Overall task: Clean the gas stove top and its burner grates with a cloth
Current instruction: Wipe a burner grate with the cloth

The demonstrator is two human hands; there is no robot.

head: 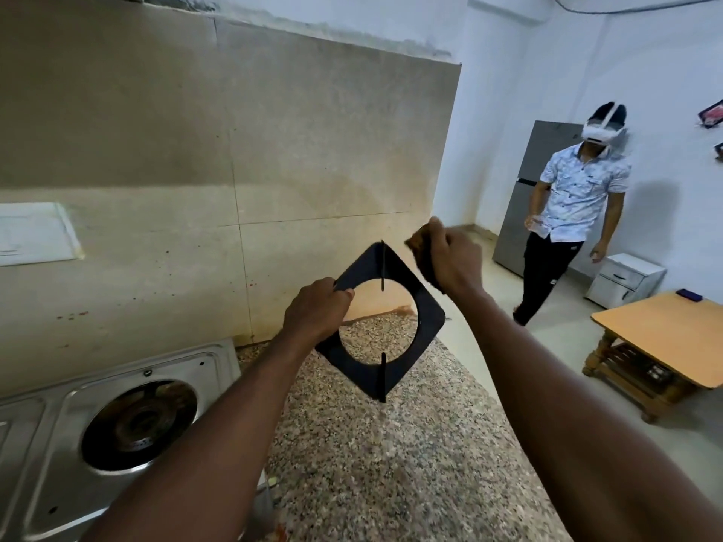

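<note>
The burner grate [426,314], a black square frame with a round opening, was held up in the air over the speckled granite countertop [391,463], tilted on one corner so that it stood like a diamond. The left hand [319,307] gripped the corner at nine o'clock, its fingers curled round the frame's edge with the thumb on the near face. The right hand [454,260] was bunched round a brown cloth [415,244] at the grate's edge near one o'clock. The cloth was blurred there, so it seemed to be pressed on the metal, though contact could not be made out for certain.

Towards eight o'clock from the grate lay the steel stove top [219,369], its burner [141,420] uncovered and soiled brown.

At about three o'clock in the room beyond, another person [579,197] wearing a white headset stood before a grey fridge [520,213]. A wooden table [665,330] stood near four o'clock.
</note>
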